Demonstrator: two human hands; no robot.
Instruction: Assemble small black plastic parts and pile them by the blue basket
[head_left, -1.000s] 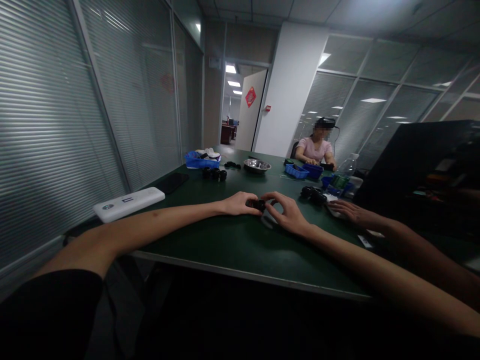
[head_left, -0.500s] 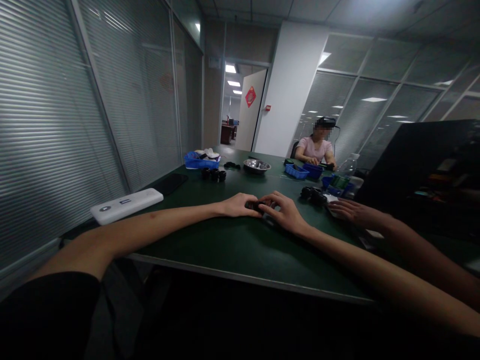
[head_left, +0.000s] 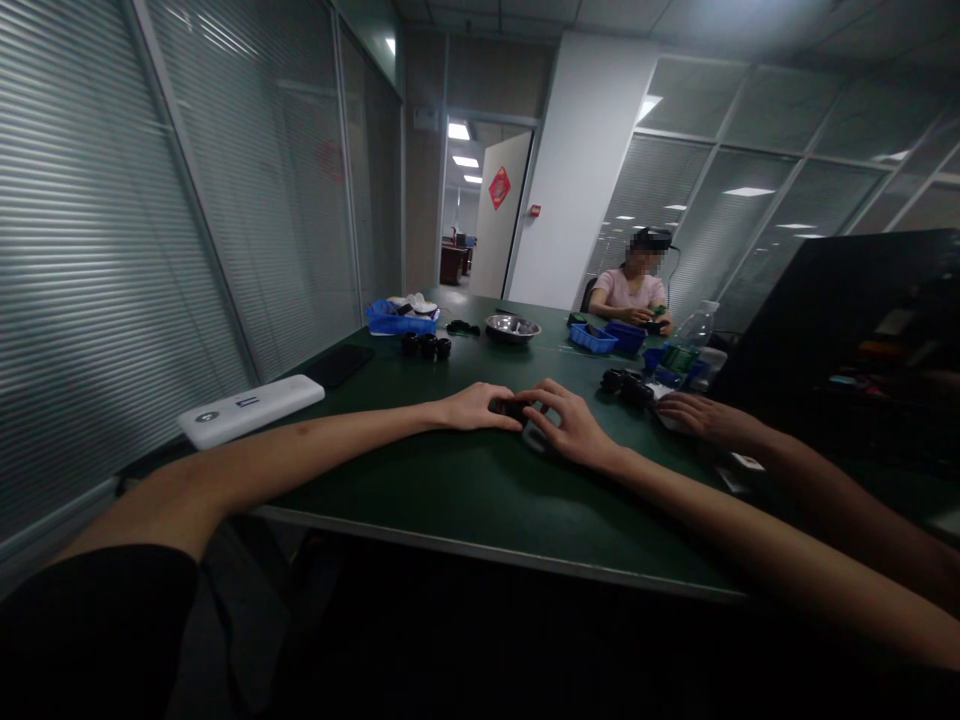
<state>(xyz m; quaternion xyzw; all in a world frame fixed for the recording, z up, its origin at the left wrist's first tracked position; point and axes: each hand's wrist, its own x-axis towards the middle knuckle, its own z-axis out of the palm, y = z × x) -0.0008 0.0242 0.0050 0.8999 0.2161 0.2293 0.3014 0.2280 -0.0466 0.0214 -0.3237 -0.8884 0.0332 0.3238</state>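
Note:
Over the green table (head_left: 450,500), my left hand (head_left: 474,408) is closed round a small dark part (head_left: 508,408). The fingers cover much of it, so its exact kind is unclear. My right hand (head_left: 568,424) meets it from the other side, with bent thumb and fingertips closed on its right end. Beneath the right palm a pale grey curved shape (head_left: 534,438) shows on the tabletop, partly hidden by the hand.
Beyond my hands are several black round parts (head_left: 426,346), a metal bowl (head_left: 513,329) and a blue basket (head_left: 403,319). A white device (head_left: 251,410) lies left. A co-worker's hand (head_left: 709,418) rests at right, near black parts (head_left: 626,386). Another person (head_left: 631,290) sits opposite.
My hands keep their hold on the dark part; the right fingers have shifted slightly. More of the grey curved shape shows below them. The person opposite has brought their hands closer together.

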